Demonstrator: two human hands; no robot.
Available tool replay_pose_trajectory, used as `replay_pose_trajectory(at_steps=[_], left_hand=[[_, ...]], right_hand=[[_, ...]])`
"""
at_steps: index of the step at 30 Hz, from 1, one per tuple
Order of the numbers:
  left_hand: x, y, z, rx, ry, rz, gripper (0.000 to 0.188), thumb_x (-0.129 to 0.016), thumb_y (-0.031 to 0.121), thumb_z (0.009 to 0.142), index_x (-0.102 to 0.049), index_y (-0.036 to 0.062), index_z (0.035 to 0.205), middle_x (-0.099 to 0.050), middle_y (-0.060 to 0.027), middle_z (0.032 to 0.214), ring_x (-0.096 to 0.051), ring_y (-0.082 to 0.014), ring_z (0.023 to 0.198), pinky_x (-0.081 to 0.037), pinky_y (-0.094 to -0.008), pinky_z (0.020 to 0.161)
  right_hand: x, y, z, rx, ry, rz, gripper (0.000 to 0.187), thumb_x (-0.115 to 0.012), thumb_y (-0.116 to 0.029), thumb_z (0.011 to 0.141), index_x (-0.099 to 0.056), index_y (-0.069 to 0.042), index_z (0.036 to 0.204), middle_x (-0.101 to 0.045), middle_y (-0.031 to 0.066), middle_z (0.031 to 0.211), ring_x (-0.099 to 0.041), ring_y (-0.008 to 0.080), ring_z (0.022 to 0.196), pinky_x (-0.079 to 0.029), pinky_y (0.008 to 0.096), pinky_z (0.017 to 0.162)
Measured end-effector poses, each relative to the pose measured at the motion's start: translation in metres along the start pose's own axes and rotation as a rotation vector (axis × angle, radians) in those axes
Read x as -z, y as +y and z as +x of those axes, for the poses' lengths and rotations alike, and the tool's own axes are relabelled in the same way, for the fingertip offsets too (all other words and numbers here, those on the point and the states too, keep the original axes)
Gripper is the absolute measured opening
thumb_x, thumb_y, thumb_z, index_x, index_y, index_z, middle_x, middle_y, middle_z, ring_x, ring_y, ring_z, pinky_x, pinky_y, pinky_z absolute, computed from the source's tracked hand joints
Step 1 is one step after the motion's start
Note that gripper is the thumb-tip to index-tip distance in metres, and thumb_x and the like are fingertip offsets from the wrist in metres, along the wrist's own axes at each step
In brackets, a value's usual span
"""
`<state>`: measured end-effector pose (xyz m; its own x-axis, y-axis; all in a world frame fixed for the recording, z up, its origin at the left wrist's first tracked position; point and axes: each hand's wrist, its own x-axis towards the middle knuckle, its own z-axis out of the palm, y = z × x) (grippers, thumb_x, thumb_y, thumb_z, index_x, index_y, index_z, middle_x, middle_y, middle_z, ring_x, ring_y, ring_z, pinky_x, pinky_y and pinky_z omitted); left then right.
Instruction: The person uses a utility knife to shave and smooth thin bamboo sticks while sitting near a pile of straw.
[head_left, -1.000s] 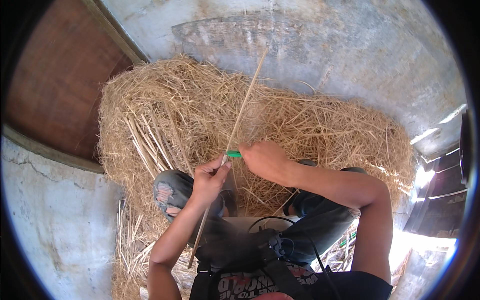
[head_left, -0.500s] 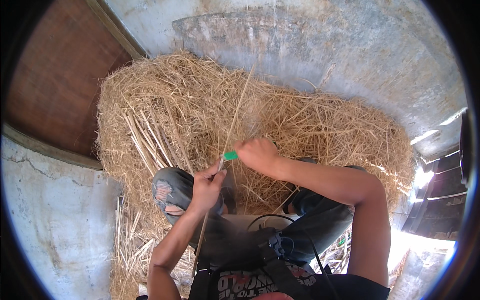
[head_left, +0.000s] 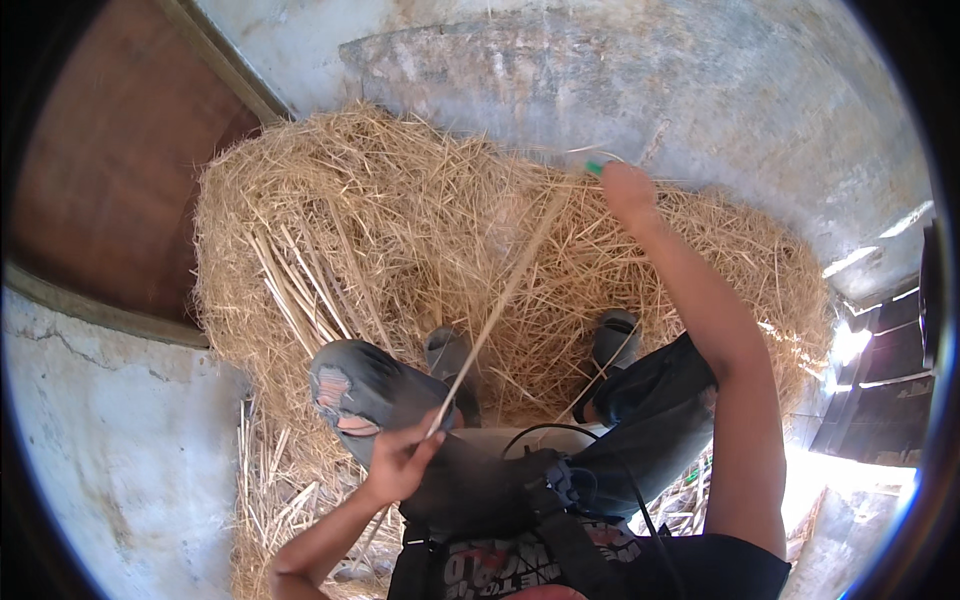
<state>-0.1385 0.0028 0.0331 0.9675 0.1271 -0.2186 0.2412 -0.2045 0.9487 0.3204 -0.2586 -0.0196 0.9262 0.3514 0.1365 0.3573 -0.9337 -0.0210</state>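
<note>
My left hand (head_left: 402,462) is closed around a long, thin, pale bamboo strip (head_left: 492,318) above my left thigh. From this grip the strip slants away up and to the right over the straw, its far end blurred. Out at the far right, near the wall, my right hand (head_left: 629,194) is closed on a green-handled knife (head_left: 595,168). Only a bit of the green handle shows clearly; its blade is smeared by motion. I cannot tell whether the blade touches the strip.
A deep heap of straw (head_left: 390,180) spreads in front of my feet. Several cut strips (head_left: 295,285) lie on it at the left. Behind stands a grey wall (head_left: 620,90), with a brown panel (head_left: 130,170) at the left. A black cable (head_left: 630,485) crosses my lap.
My right hand has swung far forward and right with the knife, away from my left hand. The left hand has drawn back toward my lap, and the strip now tilts further right.
</note>
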Motion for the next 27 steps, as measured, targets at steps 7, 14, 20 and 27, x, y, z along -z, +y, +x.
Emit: replay_pose_trajectory(at_steps=[7,14,20,27], left_hand=[[0.016,-0.007,-0.018,0.214,0.121,-0.182,0.037,-0.06,0.016,0.104,-0.06,0.0047,0.14,-0.048,0.0073,0.064,-0.041,-0.0013,0.051,-0.032,-0.0192,0.046],[-0.01,0.032,0.057,0.163,0.128,-0.276,0.034,-0.058,0.015,0.105,-0.062,0.006,0.137,-0.046,0.0082,0.063,-0.039,-0.0005,0.051,-0.031,-0.0192,0.046],[-0.013,0.043,0.103,0.059,0.108,-0.318,0.02,-0.059,0.016,0.105,-0.068,0.0053,0.119,-0.045,0.0073,0.06,-0.038,-0.0012,0.048,-0.029,-0.0193,0.044],[-0.015,0.049,0.13,0.132,0.067,-0.409,0.019,-0.058,0.019,0.105,-0.067,0.0057,0.116,-0.047,0.0036,0.061,-0.037,-0.0043,0.044,-0.027,-0.0226,0.04]], right_hand=[[0.028,0.053,0.008,-0.21,-0.106,0.254,0.024,-0.061,-0.008,0.091,-0.07,0.002,0.111,-0.073,0.0239,0.097,-0.073,0.0362,0.089,-0.059,0.0463,0.079],[0.072,-0.075,-0.067,0.358,-0.059,0.45,0.027,-0.059,-0.01,0.089,-0.07,-0.001,0.112,-0.071,0.021,0.087,-0.07,0.0328,0.075,-0.057,0.0448,0.069],[0.078,-0.141,-0.126,0.568,-0.086,0.448,0.009,-0.065,-0.008,0.083,-0.064,-0.003,0.091,-0.067,0.0182,0.071,-0.069,0.0368,0.066,-0.056,0.0484,0.061],[0.075,-0.149,-0.134,0.583,-0.117,0.448,0.011,-0.063,-0.006,0.082,-0.065,-0.002,0.093,-0.067,0.02,0.071,-0.07,0.0393,0.07,-0.056,0.0504,0.061]])
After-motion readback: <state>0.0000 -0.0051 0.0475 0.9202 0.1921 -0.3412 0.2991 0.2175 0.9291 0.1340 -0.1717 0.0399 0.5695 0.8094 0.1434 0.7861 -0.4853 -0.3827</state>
